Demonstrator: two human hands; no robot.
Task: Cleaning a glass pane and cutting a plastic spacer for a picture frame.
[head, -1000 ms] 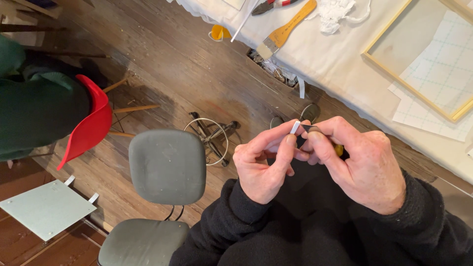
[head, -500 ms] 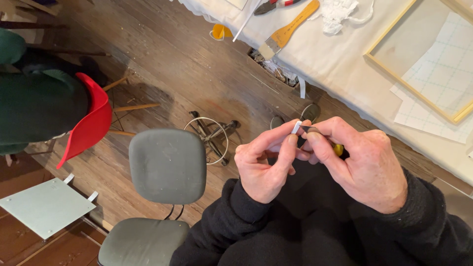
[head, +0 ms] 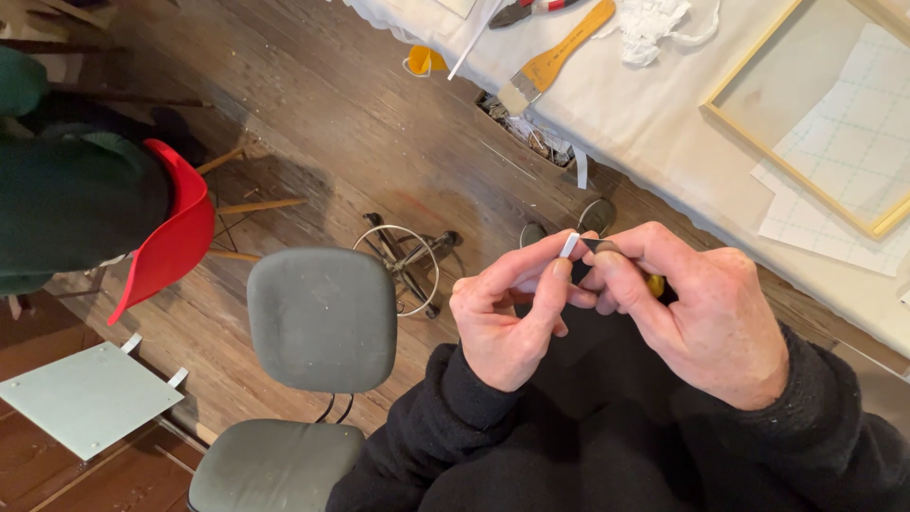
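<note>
Pinching a small white strip (head: pixel 568 246) between thumb and forefinger, your left hand (head: pixel 512 313) holds it in front of your chest, above the wooden floor (head: pixel 360 142). Your right hand (head: pixel 701 318) has its grip pressed together on a dark tool with a yellow handle (head: pixel 654 283), its tip touching the strip. A grey chair (head: pixel 318 318) stands just beside you; the cloth-covered worktop (head: pixel 654 104) carries a wooden-handled brush (head: pixel 555 62) and a wooden frame (head: pixel 806 114).

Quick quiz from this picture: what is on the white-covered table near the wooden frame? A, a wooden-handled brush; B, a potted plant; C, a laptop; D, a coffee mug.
A: a wooden-handled brush lies on the white-covered table, left of the wooden frame; no laptop, mug or plant shows.
</note>
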